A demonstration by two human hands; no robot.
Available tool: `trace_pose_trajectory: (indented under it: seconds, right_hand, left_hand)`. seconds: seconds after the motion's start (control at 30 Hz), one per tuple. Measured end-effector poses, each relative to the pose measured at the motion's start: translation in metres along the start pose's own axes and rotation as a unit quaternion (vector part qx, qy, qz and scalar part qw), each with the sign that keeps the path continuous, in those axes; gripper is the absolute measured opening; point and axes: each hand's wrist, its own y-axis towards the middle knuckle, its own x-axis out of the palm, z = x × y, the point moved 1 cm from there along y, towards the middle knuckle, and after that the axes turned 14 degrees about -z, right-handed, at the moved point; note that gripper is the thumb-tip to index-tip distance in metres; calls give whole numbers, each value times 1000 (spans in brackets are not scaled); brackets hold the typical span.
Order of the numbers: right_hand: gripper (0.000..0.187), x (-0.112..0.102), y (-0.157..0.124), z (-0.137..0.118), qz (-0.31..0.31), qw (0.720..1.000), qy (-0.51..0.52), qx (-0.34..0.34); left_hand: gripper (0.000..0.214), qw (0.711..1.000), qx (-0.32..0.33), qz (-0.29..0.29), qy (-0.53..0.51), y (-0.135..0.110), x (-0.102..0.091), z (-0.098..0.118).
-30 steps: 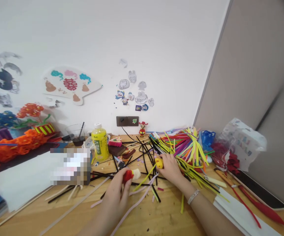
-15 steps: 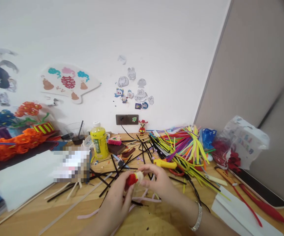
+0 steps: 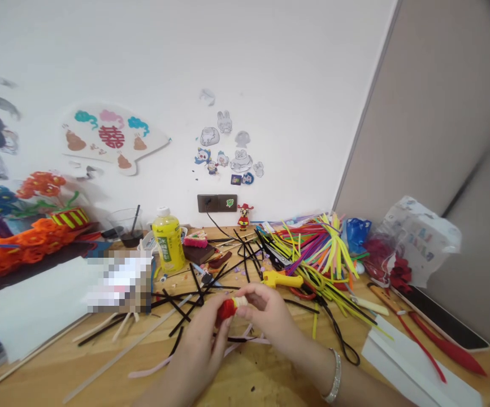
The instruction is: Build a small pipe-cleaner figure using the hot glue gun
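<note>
A small fuzzy figure, red at one end and cream at the other with a little yellow between, is held above the table's front. My left hand has its thumb and fingers closed around the red end. On the cream end, the thumb and fingertips of my right hand are pinched. Part of the figure is hidden behind the fingers. Black chenille stems lie scattered beyond my hands, and a pale pink stem is on the wood below. Just behind my right hand rests a yellow glue gun.
A yellow-labelled bottle stands at the back, left of a small red figurine. Coloured stems are heaped at back right. White paper lies left; a phone lies right. Orange fuzzy flowers sit far left.
The view has shifted slightly. Both hands keep their hold on the figure, which looks slightly turned, with less yellow showing.
</note>
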Motion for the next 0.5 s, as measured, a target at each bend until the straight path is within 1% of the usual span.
trace_pose_trajectory:
  seconds: [0.13,0.33,0.5]
  right_hand:
    - [25,0,0,1,6,1000,0,10]
    - [23,1,0,0,9,1000,1,-3]
    - [22,1,-1,-3,9,1000,-2,9]
  left_hand:
    - [27,1000,5,5,-3,1,0,0]
    - [28,1000,20,7,4,1,1,0]
    - [29,999,36,9,1,2,-2,1]
